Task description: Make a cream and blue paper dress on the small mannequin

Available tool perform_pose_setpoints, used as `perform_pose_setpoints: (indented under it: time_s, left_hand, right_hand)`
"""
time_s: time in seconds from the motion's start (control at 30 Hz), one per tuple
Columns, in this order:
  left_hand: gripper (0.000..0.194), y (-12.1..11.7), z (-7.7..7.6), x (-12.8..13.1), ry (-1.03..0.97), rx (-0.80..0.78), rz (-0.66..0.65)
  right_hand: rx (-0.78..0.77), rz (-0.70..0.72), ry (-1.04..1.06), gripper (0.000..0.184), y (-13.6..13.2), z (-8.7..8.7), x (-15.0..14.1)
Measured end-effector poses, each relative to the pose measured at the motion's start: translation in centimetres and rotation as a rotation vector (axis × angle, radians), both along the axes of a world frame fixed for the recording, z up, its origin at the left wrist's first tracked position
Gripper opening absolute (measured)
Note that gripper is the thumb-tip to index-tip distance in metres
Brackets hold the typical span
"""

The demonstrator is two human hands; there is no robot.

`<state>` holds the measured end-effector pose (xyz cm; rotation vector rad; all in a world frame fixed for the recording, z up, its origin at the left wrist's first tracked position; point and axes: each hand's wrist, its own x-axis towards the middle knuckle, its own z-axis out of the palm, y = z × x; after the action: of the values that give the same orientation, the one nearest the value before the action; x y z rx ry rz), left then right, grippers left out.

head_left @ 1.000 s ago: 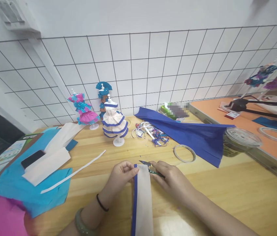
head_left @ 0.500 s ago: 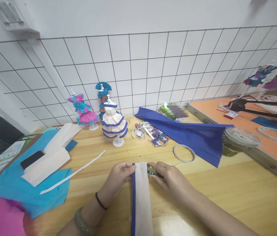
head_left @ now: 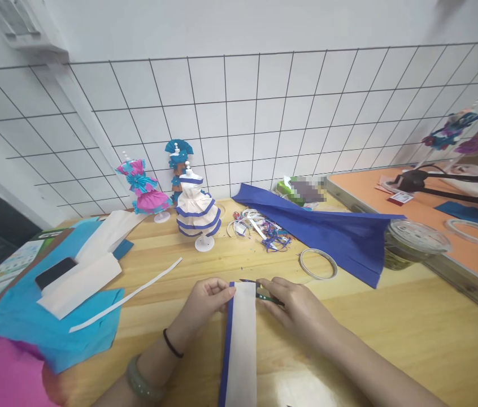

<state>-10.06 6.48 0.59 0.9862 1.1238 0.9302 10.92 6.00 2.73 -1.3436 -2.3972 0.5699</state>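
Between my hands hangs a long white paper strip [head_left: 242, 345] with a blue band along its left edge, running down out of the frame. My left hand [head_left: 210, 298] pinches its upper left corner. In my right hand [head_left: 289, 299] are dark green scissors [head_left: 269, 297], held at the strip's upper right edge. One dark blade tip shows just above the strip's top end; the lower blade is hidden. Beyond my hands stands a small dress form [head_left: 199, 209] in a tiered white paper dress with blue trim.
Pink and blue [head_left: 148, 189] and teal [head_left: 177, 164] dress forms stand behind. A blue sheet [head_left: 327, 232], paper scraps [head_left: 270, 232], a tape roll [head_left: 318, 264] and a lidded tub [head_left: 412, 243] lie right. Left are blue paper [head_left: 65, 333], a phone [head_left: 56, 273] and a white strip [head_left: 137, 291].
The strip's lower part has swung slightly left and its right edge looks straighter. A scissor blade tip now shows above the strip's top end. Both hands stay nearly in place.
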Motion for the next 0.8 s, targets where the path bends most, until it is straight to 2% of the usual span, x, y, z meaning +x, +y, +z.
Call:
perform_pose_setpoints:
  time_s: [0.23, 0.5, 0.8]
  left_hand:
    - [0.030, 0.08, 0.48, -0.26, 0.079, 0.070, -0.059]
    - [0.029, 0.18, 0.36, -0.50, 0.086, 0.098, -0.064]
    - [0.028, 0.01, 0.90, -0.48, 0.152, 0.111, -0.085]
  right_hand:
    - [-0.015, 0.032, -0.010, 0.031, -0.12, 0.08, -0.14]
    - [-0.010, 0.012, 0.014, 0.031, -0.05, 0.00, 0.17]
    - [-0.003, 0.054, -0.005, 0.033, -0.07, -0.10, 0.13]
